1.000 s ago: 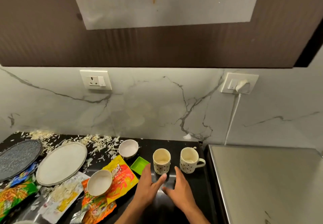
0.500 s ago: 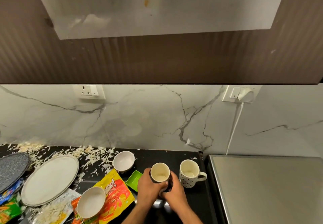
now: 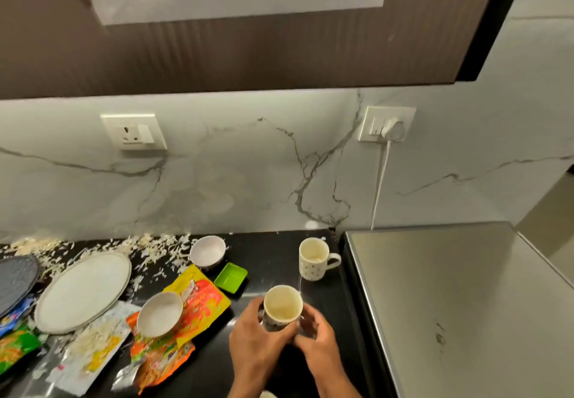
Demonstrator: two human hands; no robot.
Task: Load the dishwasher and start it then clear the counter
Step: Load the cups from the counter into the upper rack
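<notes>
A white dotted mug (image 3: 282,306) is lifted off the black counter (image 3: 273,261), held between both hands. My left hand (image 3: 257,335) wraps its left side and my right hand (image 3: 313,332) grips its right side, hiding the handle. A second dotted mug (image 3: 314,258) stands upright near the counter's right end, handle to the right. Two white bowls sit further left, one (image 3: 207,250) near the wall and one (image 3: 160,313) on a snack wrapper. A large white plate (image 3: 83,292) and a grey plate (image 3: 15,279) lie at the far left.
A steel appliance top (image 3: 459,304) adjoins the counter on the right. A small green tray (image 3: 231,277), colourful snack wrappers (image 3: 198,298) and scattered white flakes (image 3: 149,245) litter the counter. A white cable (image 3: 380,186) hangs from the wall socket. A dark cabinet overhangs.
Both hands closed round the left mug and lifted it off the counter, drawing it toward me. The camera view shifted to the right.
</notes>
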